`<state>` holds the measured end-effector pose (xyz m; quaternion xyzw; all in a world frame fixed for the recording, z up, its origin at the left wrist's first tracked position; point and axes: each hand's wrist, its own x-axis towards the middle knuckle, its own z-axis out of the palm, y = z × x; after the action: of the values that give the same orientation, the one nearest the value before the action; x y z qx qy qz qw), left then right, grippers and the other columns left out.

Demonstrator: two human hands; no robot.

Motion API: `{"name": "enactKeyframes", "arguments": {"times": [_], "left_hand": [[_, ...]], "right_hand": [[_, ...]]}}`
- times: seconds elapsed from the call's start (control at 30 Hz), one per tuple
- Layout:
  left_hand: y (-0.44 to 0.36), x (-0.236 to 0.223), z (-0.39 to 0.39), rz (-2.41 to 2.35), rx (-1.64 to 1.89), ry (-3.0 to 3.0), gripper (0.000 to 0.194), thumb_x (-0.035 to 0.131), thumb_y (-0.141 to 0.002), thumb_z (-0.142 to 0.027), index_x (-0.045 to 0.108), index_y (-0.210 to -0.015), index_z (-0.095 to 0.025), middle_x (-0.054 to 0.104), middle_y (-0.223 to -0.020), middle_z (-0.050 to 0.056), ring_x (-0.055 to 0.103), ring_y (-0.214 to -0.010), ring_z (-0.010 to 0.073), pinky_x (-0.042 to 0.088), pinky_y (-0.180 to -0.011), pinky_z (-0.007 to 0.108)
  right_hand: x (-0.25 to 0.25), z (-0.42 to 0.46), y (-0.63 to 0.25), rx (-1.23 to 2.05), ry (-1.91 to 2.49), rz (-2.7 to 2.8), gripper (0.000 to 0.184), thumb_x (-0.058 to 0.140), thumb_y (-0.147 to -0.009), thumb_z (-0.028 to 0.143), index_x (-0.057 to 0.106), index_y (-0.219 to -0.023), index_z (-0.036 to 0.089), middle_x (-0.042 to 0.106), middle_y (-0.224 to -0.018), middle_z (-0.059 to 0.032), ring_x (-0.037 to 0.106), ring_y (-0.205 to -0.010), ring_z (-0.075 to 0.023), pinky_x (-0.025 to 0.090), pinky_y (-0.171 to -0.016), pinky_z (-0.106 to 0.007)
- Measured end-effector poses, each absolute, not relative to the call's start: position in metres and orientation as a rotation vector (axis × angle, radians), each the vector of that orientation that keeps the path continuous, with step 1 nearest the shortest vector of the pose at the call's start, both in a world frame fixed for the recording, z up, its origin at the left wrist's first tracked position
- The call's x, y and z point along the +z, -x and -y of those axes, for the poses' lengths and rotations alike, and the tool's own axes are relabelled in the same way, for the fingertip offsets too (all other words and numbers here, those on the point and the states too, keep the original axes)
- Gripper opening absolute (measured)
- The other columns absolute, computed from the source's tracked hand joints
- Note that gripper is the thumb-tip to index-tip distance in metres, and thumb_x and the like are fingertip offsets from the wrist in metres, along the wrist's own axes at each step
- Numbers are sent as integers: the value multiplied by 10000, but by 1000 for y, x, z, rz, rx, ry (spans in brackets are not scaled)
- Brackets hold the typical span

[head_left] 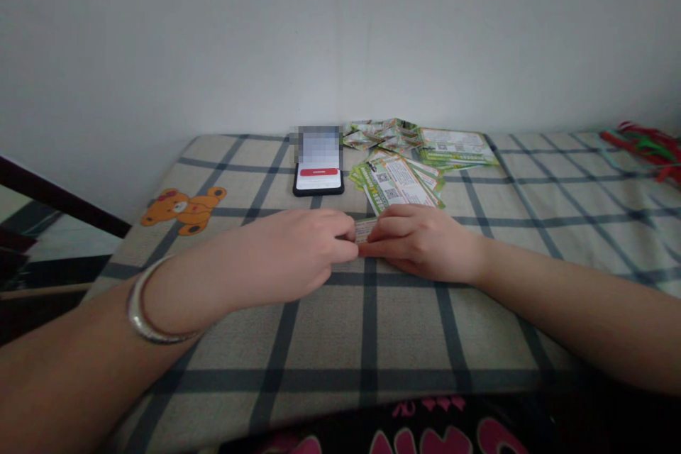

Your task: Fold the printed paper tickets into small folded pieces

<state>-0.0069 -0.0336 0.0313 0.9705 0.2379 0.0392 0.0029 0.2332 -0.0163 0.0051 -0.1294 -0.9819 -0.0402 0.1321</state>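
The counter [330,340] carries everything, and its cloth [579,220] looks loosely laid toward the right; a dragged forearm could ruck it and shift whatever lies on top. The left hand [303,248] and the right hand [420,237] nearly meet over the front middle. Behind them, the fanned leaflets [401,181] lie with their nearest edge close to the right hand's knuckles, so a backward or sideways nudge there could scatter them. Farther back lie the flat leaflets [455,145] and, beside these against the wall [340,35], the folded leaflets [380,133]; being light and loosely heaped, they could slide or spring open if bumped. The phone [319,170] lies just left of the folded pile, and a stray push could shove the two together. Smallest to the eye is the printed paper [364,228], between the hands, its ends hidden under the fingers. Both hands' fingers grasp it, left and right at opposite ends. Uneven pressure could skew or crease it badly, and opposed pulling could tear it.
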Motion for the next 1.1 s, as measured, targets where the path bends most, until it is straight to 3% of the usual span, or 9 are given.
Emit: {"name": "enactKeyframes", "arguments": {"times": [0.53,1.1], "left_hand": [[4,33,32,-800,-1,-3022,181,520,-806,-94,657,-840,-207,648,-990,43,631,-903,198,517,-795,336],[1,28,34,-729,82,-3132,137,542,-823,-85,631,-789,-184,608,-874,56,573,-842,199,487,-713,323]], "right_hand": [[2,17,-233,-93,381,2837,297,472,-967,217,664,-1194,212,676,-1117,-67,573,-959,-211,486,-830,-368],[13,16,-241,-239,384,2877,274,443,-999,298,700,-1000,203,663,-949,-54,565,-874,-197,443,-738,-333]]}}
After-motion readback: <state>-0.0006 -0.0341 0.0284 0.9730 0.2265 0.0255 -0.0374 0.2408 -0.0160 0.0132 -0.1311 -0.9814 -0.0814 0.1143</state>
